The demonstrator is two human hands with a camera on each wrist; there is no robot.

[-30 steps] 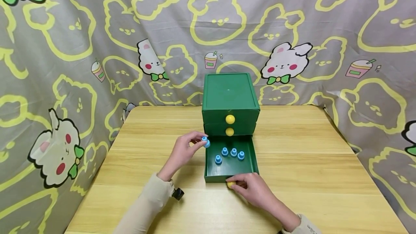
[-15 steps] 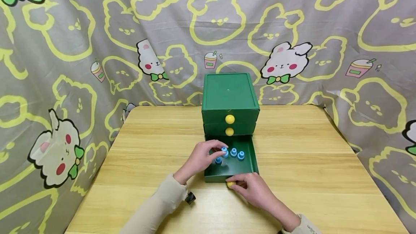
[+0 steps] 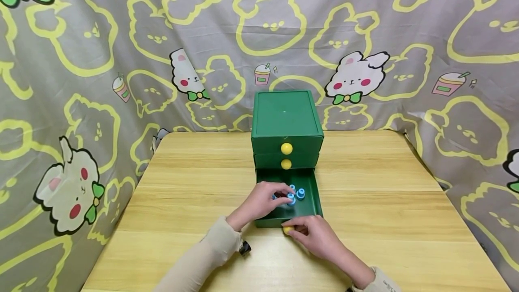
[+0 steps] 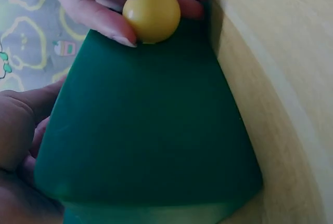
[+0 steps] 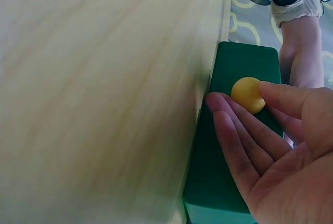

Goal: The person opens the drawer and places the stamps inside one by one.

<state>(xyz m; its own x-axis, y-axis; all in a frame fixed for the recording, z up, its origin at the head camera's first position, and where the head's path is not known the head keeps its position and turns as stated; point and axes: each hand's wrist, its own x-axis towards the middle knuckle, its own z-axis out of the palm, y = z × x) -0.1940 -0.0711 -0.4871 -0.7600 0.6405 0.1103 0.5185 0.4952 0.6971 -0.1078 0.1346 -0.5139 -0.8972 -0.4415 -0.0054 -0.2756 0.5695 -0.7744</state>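
Observation:
In the head view my left hand [image 3: 262,201] reaches over the pulled-out bottom drawer [image 3: 260,223], its thumb and fingertips pinching a small blue stepped peg [image 3: 291,199]. Two similar blue pegs [image 3: 300,193] stand just beyond it on the drawer floor. Another shows only as a sliver of blue beside the hand, which hides part of the drawer. My right hand [image 3: 318,235] grips the yellow ball knob [image 3: 288,230] on the drawer's front. From the right wrist view, thumb and fingers sit around that knob [image 5: 247,94].
Behind the drawer stands the green cabinet [image 3: 285,114], whose two upper drawers are closed, each with a yellow knob [image 3: 286,148]. It rests on a wooden table [image 3: 385,193]. A patterned cloth curtain [image 3: 219,21] surrounds the table's back and sides.
My left hand has carried the blue peg from the drawer's left edge rightward and toward me, over the drawer floor. The right hand stays on the knob, and the drawer has not moved.

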